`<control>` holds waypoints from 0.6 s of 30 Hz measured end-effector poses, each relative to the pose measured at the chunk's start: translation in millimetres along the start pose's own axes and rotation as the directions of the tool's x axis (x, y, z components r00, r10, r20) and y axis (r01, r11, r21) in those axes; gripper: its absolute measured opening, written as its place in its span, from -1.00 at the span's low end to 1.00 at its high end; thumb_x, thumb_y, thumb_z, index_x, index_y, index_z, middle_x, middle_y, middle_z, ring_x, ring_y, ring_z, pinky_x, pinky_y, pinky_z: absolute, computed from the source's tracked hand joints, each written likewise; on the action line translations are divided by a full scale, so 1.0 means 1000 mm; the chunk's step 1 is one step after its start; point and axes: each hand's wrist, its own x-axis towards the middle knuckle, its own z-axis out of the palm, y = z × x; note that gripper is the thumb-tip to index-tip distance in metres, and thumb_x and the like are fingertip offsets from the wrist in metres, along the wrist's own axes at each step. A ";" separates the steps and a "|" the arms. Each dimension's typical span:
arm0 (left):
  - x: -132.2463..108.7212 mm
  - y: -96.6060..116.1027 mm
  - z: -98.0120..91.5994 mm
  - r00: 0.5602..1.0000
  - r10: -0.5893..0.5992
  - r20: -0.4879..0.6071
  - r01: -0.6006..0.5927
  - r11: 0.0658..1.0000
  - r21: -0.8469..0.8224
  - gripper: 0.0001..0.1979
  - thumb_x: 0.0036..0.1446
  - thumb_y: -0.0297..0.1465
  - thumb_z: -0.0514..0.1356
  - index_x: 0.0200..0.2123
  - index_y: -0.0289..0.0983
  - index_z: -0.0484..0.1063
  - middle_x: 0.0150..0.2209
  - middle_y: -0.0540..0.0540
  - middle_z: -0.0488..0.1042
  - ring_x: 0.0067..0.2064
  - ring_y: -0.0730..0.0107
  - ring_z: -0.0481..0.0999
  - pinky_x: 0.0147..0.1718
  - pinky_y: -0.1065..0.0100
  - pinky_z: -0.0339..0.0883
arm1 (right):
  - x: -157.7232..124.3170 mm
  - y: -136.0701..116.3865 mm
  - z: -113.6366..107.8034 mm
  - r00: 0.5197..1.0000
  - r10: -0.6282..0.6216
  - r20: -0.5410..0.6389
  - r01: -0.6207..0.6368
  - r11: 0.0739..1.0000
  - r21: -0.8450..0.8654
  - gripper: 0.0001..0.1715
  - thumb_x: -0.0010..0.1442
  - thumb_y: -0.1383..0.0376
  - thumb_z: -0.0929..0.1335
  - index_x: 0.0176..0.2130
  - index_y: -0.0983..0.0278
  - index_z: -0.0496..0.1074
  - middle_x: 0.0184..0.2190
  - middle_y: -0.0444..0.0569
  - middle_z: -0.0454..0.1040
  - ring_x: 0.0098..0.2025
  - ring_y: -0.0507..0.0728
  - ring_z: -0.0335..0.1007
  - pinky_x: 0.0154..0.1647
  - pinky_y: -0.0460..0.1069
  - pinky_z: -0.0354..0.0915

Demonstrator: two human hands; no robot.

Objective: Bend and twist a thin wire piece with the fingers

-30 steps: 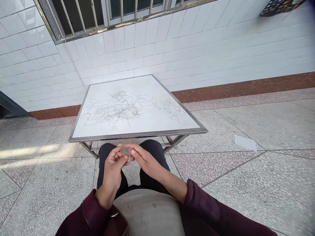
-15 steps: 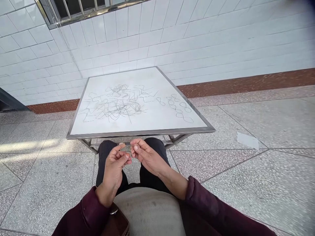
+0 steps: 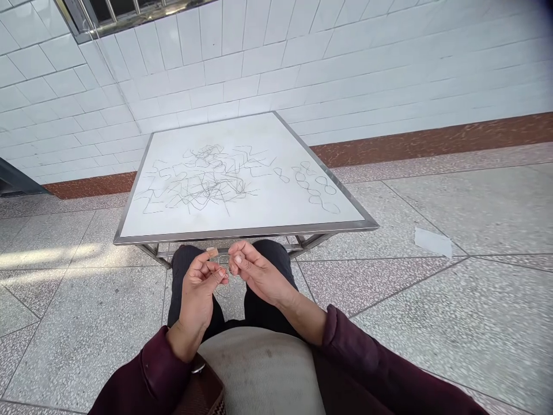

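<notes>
Above my lap, my left hand (image 3: 199, 288) pinches a thin wire (image 3: 222, 294) between thumb and finger; the wire curves in loops below and above the fingertips. A tan band wraps the tip of one of its fingers. My right hand (image 3: 259, 272) is close on the right, thumb and fingertips pressed together on the same wire. On the white tabletop (image 3: 259, 129) a tangle of bent wires (image 3: 211, 187) spreads over the left and middle. Several looped wire pieces (image 3: 325, 184) lie at the right.
The table's metal front edge (image 3: 242, 235) runs just beyond my hands and knees. A white tiled wall (image 3: 268, 69) stands behind it, with a barred window (image 3: 129, 14) at upper left. A pale strip (image 3: 432, 242) lies on the floor at right.
The view has shifted slightly. My hands are a little farther apart, with the wire still between them, and its lower loop has moved slightly left.
</notes>
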 end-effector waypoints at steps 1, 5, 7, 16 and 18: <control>0.000 0.000 0.000 1.000 0.007 0.003 -0.007 1.000 0.005 -0.60 0.01 -0.41 0.39 -0.05 -0.23 0.47 -0.41 0.04 0.50 -0.41 0.52 0.44 -0.31 0.39 0.33 | 0.000 0.001 -0.001 1.000 -0.002 -0.005 0.002 1.000 -0.010 -0.58 0.18 -0.04 0.42 -0.16 0.16 0.29 -0.48 -0.21 0.26 -0.40 0.05 0.22 -0.26 0.00 0.25; -0.001 -0.001 0.000 0.999 0.048 0.023 -0.050 0.996 0.073 -0.59 0.01 -0.39 0.39 -0.04 -0.22 0.46 -0.42 0.03 0.49 -0.41 0.49 0.42 -0.31 0.38 0.33 | 0.001 0.003 -0.005 1.000 0.004 0.001 -0.004 1.000 -0.016 -0.60 0.19 -0.02 0.42 -0.17 0.17 0.29 -0.48 -0.22 0.25 -0.41 0.04 0.20 -0.28 -0.02 0.22; -0.002 -0.001 0.000 0.996 0.076 0.040 -0.080 0.990 0.114 -0.56 0.01 -0.38 0.40 -0.01 -0.20 0.44 -0.42 0.03 0.48 -0.41 0.48 0.43 -0.30 0.37 0.34 | 0.000 0.004 -0.006 1.000 0.011 0.004 -0.011 1.000 -0.013 -0.60 0.19 -0.02 0.42 -0.18 0.18 0.29 -0.48 -0.21 0.24 -0.42 0.04 0.19 -0.30 -0.03 0.21; -0.007 0.000 -0.003 0.989 0.122 0.084 -0.139 0.960 0.241 -0.43 0.06 -0.38 0.36 0.15 -0.14 0.33 -0.41 0.03 0.47 -0.36 0.42 0.44 -0.29 0.36 0.33 | -0.003 -0.013 -0.007 0.999 0.012 0.048 0.000 0.973 -0.232 -0.60 0.25 -0.06 0.35 -0.19 0.22 0.39 -0.47 -0.17 0.27 -0.41 0.04 0.18 -0.31 -0.03 0.21; -0.009 0.001 -0.004 0.989 0.128 0.080 -0.145 0.951 0.275 -0.38 0.06 -0.40 0.36 0.19 -0.14 0.30 -0.42 0.04 0.45 -0.36 0.41 0.44 -0.29 0.37 0.32 | -0.003 -0.018 -0.008 0.998 -0.001 0.062 0.021 0.944 -0.331 -0.60 0.26 -0.04 0.34 -0.22 0.24 0.43 -0.46 -0.16 0.28 -0.41 0.03 0.16 -0.32 -0.03 0.20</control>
